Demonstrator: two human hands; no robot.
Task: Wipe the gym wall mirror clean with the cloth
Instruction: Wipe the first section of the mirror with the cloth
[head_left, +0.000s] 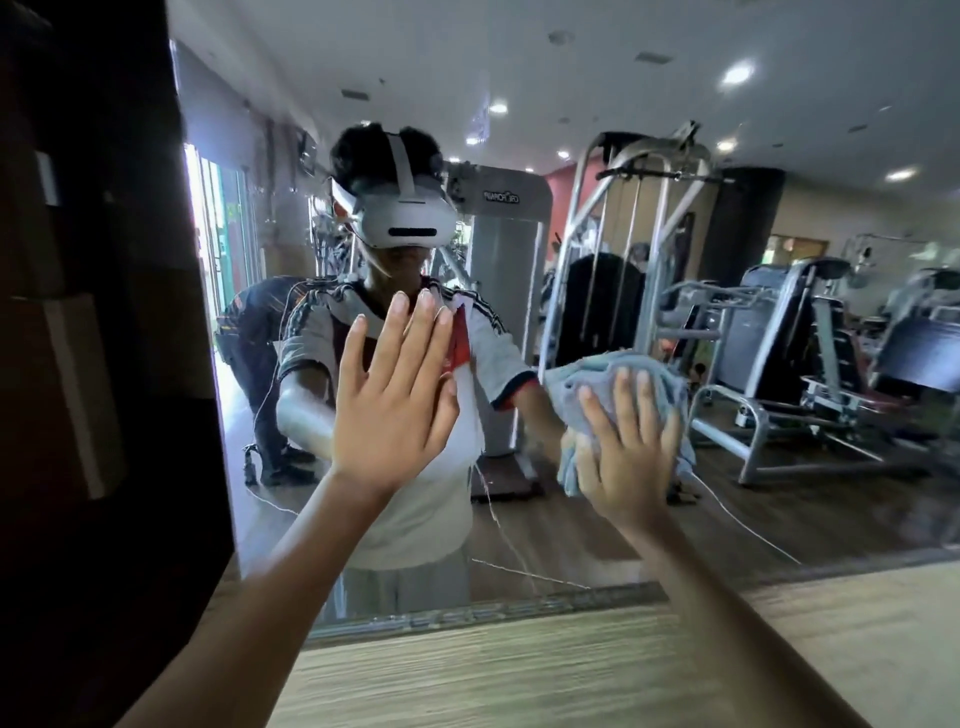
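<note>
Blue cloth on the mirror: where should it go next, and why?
Probably slide sideways to the right: the right hand presses the crumpled light-blue cloth flat on the large wall mirror, while the open left hand blocks the other side.

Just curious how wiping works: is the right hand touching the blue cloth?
Touching. The head view shows the right hand spread flat on the cloth, pressing it against the mirror.

A pale wood-grain ledge (571, 675) spans the bottom of the frame; the mirror (779, 493) rises from its far edge; a dark panel (104, 364) borders both at the left.
</note>
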